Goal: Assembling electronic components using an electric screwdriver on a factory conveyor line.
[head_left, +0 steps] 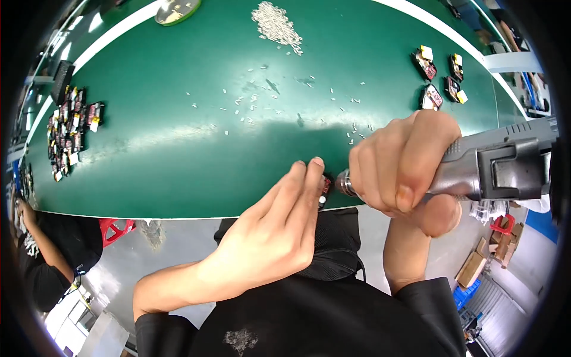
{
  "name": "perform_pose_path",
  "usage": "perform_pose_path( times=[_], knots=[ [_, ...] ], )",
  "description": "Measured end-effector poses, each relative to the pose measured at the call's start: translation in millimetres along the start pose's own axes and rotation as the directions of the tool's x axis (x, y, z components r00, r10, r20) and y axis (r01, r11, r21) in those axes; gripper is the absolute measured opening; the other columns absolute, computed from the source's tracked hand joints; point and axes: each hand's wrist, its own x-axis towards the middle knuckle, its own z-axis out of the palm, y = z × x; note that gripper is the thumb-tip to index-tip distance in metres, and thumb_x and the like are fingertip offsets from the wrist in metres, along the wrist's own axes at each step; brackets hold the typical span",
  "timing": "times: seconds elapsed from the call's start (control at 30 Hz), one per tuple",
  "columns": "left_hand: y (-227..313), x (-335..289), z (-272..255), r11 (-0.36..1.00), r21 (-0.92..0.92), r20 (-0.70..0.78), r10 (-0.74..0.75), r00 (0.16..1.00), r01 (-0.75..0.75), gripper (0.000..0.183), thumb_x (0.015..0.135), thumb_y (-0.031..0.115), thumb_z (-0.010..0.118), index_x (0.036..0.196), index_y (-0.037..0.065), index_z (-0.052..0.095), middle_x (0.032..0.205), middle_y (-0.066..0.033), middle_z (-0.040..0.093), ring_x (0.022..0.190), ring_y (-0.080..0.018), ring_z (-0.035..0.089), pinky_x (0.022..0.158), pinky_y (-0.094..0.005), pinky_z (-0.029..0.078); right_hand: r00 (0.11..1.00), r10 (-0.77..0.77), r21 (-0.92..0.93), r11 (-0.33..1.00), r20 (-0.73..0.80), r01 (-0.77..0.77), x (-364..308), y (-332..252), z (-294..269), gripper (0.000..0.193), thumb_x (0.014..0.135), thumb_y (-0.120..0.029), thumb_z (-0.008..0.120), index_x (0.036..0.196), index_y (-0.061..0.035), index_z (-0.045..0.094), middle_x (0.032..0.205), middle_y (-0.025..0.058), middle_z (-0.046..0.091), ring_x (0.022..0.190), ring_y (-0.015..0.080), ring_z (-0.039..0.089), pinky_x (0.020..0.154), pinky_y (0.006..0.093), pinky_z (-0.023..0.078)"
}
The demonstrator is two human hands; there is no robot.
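At the table's front edge, my left hand [273,229] lies with its fingers together against a small black part with red in it [325,191]. Most of that part is hidden behind the fingers. My right hand [404,169] is closed round a grey power screwdriver [493,163], held nearly level from the right. Its metal nose [344,182] points left at the small part, close beside it. Whether the tip touches the part, I cannot tell.
Small white pieces form a pile [276,27], with others scattered over the green table [178,160]. Several black units with yellow tabs [456,89] sit far right; a cluster of similar units [68,131] lies left. A round dish [177,11] stands far back. Another person [53,256] sits left.
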Motion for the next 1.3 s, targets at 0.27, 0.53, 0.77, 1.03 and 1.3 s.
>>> perform_pose_path(
  times=[0.27,0.53,0.77,1.03,1.3],
  knots=[
    [-43.8,-58.8,-17.4,0.978,-0.013,-0.134,-0.206,0.969,0.207,0.044,0.065,0.001,0.065,0.107,-0.007,0.061,0.115,-0.0209,0.058,0.096,-0.0326,0.06,0.083,-0.037,0.052,0.915,-0.402,0.517,0.791,0.036,0.328,-11.5,12.0,-12.5,0.026,0.079,-0.017,0.077,0.073,-0.0039,0.055,0.051,0.0029,0.054,0.04,0.0127,0.05,0.042,0.0251,0.042],
    [-174.3,-135.1,-68.5,0.476,0.336,-0.524,-0.623,0.581,0.813,0.045,0.086,0.012,0.062,0.126,-0.001,0.048,0.128,-0.0194,0.049,0.118,-0.037,0.045,0.1,-0.0434,0.037,0.942,-0.3,0.484,0.809,-0.15,0.335,-35.3,35.1,-17.3,0.028,0.088,-0.022,0.065,0.075,-0.0066,0.046,0.045,-0.0011,0.044,0.033,0.0088,0.041,0.035,0.0236,0.037],
    [-128.5,-83.3,-42.1,0.723,0.01,-0.36,-0.641,0.677,0.69,0.032,0.08,-0.002,0.064,0.111,0.001,0.061,0.112,-0.0145,0.058,0.103,-0.0312,0.056,0.09,-0.0372,0.044,0.954,-0.119,0.642,0.716,-0.275,0.275,-42.8,63.0,-2.6,0.026,0.091,-0.024,0.06,0.082,-0.0075,0.042,0.049,-0.001,0.04,0.039,0.01,0.04,0.043,0.0273,0.037],
    [-111.9,-21.4,-11.9,0.898,0.007,-0.293,-0.419,0.859,0.44,0.027,0.073,-0.005,0.068,0.098,0.001,0.062,0.094,-0.0104,0.058,0.083,-0.0265,0.057,0.07,-0.0352,0.048,0.941,-0.101,0.69,0.656,-0.323,0.307,-46.3,64.7,-7.6,0.024,0.094,-0.025,0.054,0.084,-0.0094,0.04,0.052,-0.0018,0.041,0.041,0.0097,0.043,0.047,0.0276,0.04],
    [-119.1,-13.9,-17.4,0.935,0.211,-0.157,-0.254,0.954,0.283,0.02,0.071,-0.006,0.068,0.088,-0.001,0.058,0.085,-0.0094,0.056,0.075,-0.0261,0.056,0.063,-0.0361,0.047,0.943,-0.102,0.7,0.645,-0.318,0.306,-50.2,62.1,-7.2,0.022,0.094,-0.024,0.053,0.084,-0.0084,0.041,0.051,-0.0018,0.04,0.041,0.0098,0.042,0.048,0.0278,0.04]
  ],
)
